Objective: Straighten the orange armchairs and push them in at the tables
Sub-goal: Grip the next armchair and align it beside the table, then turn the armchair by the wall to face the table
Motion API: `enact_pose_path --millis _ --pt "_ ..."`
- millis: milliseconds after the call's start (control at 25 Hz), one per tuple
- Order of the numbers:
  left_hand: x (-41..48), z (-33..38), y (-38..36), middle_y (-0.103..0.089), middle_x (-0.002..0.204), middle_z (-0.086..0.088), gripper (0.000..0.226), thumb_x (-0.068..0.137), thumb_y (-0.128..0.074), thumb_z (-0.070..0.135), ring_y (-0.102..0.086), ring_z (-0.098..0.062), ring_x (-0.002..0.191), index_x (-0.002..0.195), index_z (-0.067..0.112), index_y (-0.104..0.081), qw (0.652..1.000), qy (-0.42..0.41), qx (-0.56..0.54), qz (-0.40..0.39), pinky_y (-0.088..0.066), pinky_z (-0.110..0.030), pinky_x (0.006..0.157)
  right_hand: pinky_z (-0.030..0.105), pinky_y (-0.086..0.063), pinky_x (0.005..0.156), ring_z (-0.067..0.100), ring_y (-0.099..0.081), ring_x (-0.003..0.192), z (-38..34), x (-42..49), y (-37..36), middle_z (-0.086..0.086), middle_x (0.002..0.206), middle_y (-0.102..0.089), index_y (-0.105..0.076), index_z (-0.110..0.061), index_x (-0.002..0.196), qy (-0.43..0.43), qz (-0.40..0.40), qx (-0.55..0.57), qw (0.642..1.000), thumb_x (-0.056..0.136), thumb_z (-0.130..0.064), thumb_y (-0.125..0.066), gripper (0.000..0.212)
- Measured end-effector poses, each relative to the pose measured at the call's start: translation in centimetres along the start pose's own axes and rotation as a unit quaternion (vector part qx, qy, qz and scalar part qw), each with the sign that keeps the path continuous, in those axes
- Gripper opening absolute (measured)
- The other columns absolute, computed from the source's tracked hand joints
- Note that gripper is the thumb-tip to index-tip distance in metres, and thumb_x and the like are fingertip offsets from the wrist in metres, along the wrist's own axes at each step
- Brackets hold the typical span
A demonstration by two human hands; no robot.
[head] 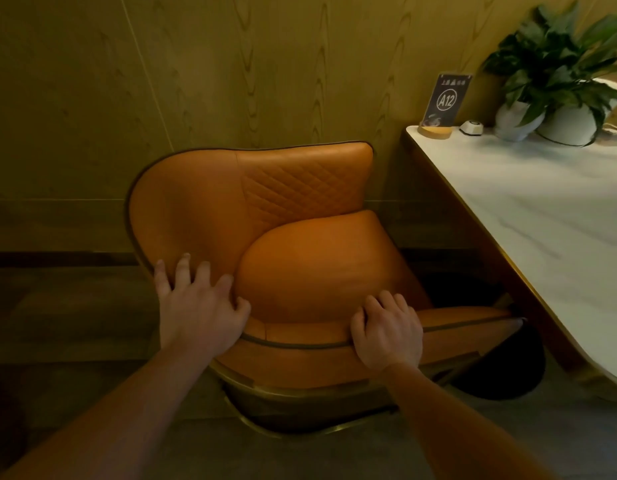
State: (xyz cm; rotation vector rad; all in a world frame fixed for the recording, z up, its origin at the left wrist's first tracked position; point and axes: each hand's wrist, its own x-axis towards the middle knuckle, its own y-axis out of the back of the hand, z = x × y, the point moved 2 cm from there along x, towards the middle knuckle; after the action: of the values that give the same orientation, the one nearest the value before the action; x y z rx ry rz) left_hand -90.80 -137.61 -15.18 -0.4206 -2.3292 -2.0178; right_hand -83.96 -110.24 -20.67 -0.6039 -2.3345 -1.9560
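Against the wood-panelled wall [196,64], the orange armchair [300,265] stands askew beside the table [542,220], at its left edge. The left hand [199,306] lies spread flat on its near rim; the right hand [386,330] grips that rim. A crooked shove could knock its arm into the table edge.

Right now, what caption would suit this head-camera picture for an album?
Left hand resting on and right hand gripping an orange armchair beside a marble table with an A12 sign.
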Motion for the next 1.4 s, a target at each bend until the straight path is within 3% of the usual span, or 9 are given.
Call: enact_pose_path --millis 280,440,640,800,1120,1280,1400 --pt "0.0 -0.1 0.5 -0.042 0.151 -0.011 0.064 0.088 -0.022 0.064 -0.019 -0.038 0.147 0.132 0.032 -0.057 0.999 0.002 0.009 -0.049 -0.002 -0.064 0.119 0.036 -0.042 0.071 0.014 -0.043 0.079 0.4 0.4 -0.1 -0.006 0.083 -0.049 -0.054 -0.027 0.079 0.014 -0.016 -0.002 1.000 0.094 -0.045 -0.035 0.030" --pt "-2.7 -0.7 2.0 -0.017 0.164 -0.013 0.068 0.094 -0.021 0.069 -0.001 -0.035 0.152 0.150 0.032 -0.033 0.992 -0.025 -0.033 -0.122 0.003 -0.058 0.122 0.041 -0.044 0.090 0.017 -0.050 0.099 0.5 1.3 0.4 -0.006 0.101 -0.054 -0.059 -0.028 0.098 0.006 -0.121 0.006 0.993 0.095 -0.055 -0.038 0.035" --pt "-10.8 -2.2 7.3 -0.023 0.160 -0.013 0.065 0.093 -0.037 0.063 -0.009 -0.036 0.151 0.149 0.031 -0.031 0.991 -0.001 -0.091 -0.102 -0.008 -0.059 0.122 0.045 -0.044 0.101 0.025 -0.045 0.119 -0.6 1.3 4.6 0.003 0.126 -0.055 -0.061 -0.024 0.120 -0.061 -0.292 0.096 0.950 0.092 -0.062 -0.051 0.048" --pt "-14.4 -3.2 12.9 -0.023 0.161 -0.015 0.066 0.093 -0.040 0.059 -0.009 -0.037 0.152 0.151 0.029 -0.029 0.990 0.009 -0.112 -0.080 -0.008 -0.058 0.123 0.043 -0.039 0.109 0.027 -0.035 0.136 -5.2 -2.1 11.2 0.004 0.147 -0.042 -0.044 -0.018 0.145 0.014 -0.255 0.094 0.962 0.098 -0.049 -0.050 0.056" --pt "-22.9 -10.1 26.3 -0.011 0.165 -0.012 0.070 0.097 -0.043 0.053 0.000 -0.033 0.153 0.157 0.029 -0.016 0.986 0.106 -0.109 -0.061 -0.008 -0.055 0.124 0.038 -0.042 0.103 0.020 -0.043 0.122 -13.0 -10.3 23.9 -0.001 0.131 -0.050 -0.051 -0.023 0.136 0.152 -0.255 0.144 0.944 0.097 -0.039 -0.053 0.042" --pt "-28.5 -13.9 30.6 -0.013 0.165 -0.012 0.069 0.097 -0.046 0.051 0.000 -0.033 0.154 0.156 0.030 -0.017 0.979 0.158 -0.120 -0.038 -0.008 -0.055 0.124 0.038 -0.042 0.101 0.023 -0.049 0.116 -17.4 -12.6 29.2 -0.001 0.121 -0.054 -0.054 -0.024 0.127 0.213 -0.236 0.177 0.932 0.098 -0.043 -0.051 0.034" --pt "-32.4 -17.0 32.0 -0.016 0.165 -0.011 0.068 0.097 -0.047 0.051 -0.003 -0.033 0.153 0.155 0.031 -0.019 0.971 0.201 -0.131 -0.009 -0.010 -0.055 0.124 0.038 -0.040 0.105 0.023 -0.045 0.128 -21.5 -14.7 31.8 0.001 0.137 -0.050 -0.050 -0.024 0.137 0.251 -0.228 0.182 0.923 0.099 -0.044 -0.051 0.043"
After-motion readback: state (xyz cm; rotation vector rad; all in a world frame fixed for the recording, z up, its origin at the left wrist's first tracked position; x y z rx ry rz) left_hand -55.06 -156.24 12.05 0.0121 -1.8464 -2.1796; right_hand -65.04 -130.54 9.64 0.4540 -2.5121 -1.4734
